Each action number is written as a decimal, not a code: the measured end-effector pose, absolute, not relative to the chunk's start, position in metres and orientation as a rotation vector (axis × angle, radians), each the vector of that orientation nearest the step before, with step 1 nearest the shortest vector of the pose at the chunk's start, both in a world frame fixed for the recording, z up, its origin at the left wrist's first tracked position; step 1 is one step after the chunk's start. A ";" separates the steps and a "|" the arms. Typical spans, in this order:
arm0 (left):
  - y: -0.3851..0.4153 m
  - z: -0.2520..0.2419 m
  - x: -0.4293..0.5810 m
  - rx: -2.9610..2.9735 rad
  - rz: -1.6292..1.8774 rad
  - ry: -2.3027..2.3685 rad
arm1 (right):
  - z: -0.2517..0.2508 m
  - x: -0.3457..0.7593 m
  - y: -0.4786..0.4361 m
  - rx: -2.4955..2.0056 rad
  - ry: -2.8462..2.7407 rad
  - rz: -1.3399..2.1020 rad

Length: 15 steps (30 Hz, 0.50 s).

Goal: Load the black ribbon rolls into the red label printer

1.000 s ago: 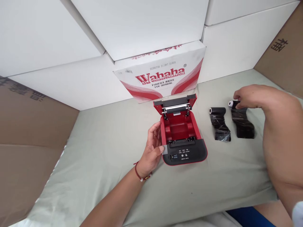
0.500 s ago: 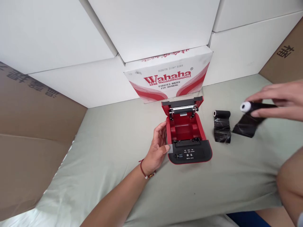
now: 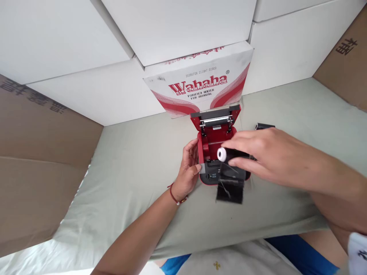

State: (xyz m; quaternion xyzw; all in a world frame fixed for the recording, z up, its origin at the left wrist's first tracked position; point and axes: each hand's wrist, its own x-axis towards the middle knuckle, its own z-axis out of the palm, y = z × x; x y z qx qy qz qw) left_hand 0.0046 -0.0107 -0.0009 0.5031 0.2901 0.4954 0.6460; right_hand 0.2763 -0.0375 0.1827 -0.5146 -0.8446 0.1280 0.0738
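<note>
A small red and black label printer point(image 3: 201, 151) rests on the green cloth with its lid tipped back, showing the red inside. My left hand point(image 3: 187, 173) grips its left side, thumb on the front corner and fingers along the outer wall. In my right hand point(image 3: 258, 154) is a roll of black film point(image 3: 231, 153) with a white core end, pinched between thumb and fingers above the printer's opening. A loose tail of film hangs from it over the front panel. Another black roll point(image 3: 265, 126) lies on the cloth, mostly covered by my right hand.
Directly behind the printer stands a white and red Wahaha water carton point(image 3: 197, 88). White boxes point(image 3: 183, 26) are stacked at the back, and brown cardboard point(image 3: 43, 168) closes off the left. More brown cardboard point(image 3: 346, 65) stands at the right.
My right hand has carried its film roll leftward from beside the other roll to over the printer. My left hand keeps its hold on the printer. The view has shifted slightly.
</note>
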 end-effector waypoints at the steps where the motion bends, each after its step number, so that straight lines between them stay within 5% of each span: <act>1: -0.011 0.000 0.005 1.148 1.132 0.661 | 0.179 0.267 -0.030 -1.607 -2.548 0.403; 11: -0.040 -0.005 -0.001 1.772 1.547 0.770 | 0.156 0.242 -0.006 -1.738 -2.559 0.480; 15: -0.050 -0.021 -0.014 2.077 1.351 0.697 | 0.154 0.239 -0.007 -1.783 -2.577 0.452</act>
